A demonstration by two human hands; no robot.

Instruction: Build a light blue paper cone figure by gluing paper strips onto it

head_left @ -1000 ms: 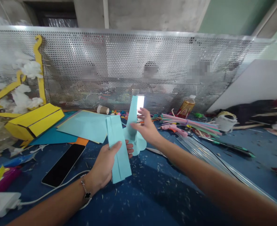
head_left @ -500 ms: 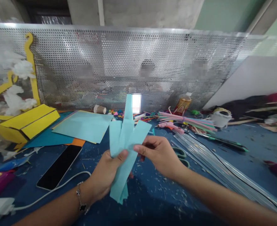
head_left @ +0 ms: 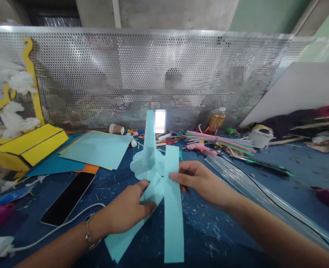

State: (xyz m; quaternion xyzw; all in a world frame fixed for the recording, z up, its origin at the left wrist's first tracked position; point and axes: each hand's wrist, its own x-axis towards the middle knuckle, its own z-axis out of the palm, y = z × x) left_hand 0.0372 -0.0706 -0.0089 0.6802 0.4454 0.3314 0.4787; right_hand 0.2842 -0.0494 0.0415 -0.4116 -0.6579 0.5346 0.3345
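**Head view.** Found both hands low at the centre of the blue worktop (head_left: 225, 234), each closed on light-blue paper.

Judged the step in hand to be parting the paper strip (head_left: 173, 219) from the folded paper (head_left: 119, 246), with the two overlapping between the grips. Judged that any further pull would call for a light, even pinch and a straight draw. Rated the thin sheet as liable to crease or tear at the overlap.

- **Left hand:** Noted the left hand (head_left: 127, 210) palm down, with the forearm entering from the lower left and a bracelet (head_left: 88, 236) at the wrist. Found thumb and fingers shut in a pinch on the folded paper, bunched at the grip and trailing toward the lower left. Could not determine whether its tail rested on the worktop.
- **Right hand:** Noted the right hand (head_left: 202, 182) reaching in from the lower right, knuckles up. Found thumb and forefinger pressed together on the upper part of the strip, with the other fingers curled beneath. Recorded the strip as flat and running nearly straight away from the camera.
- **Paper cone:** Observed a paper cone (head_left: 149, 145) with a scalloped base, upright just behind the hands. Could not determine contact with either hand.

Logged nearby:
- a phone (head_left: 67, 199) and white cable (head_left: 69, 222) to the left
- a light-blue sheet (head_left: 97, 149) and yellow box (head_left: 27, 145) beyond them
- a bundle of straws (head_left: 220, 142) to the right
- a perforated screen (head_left: 153, 67) along the back
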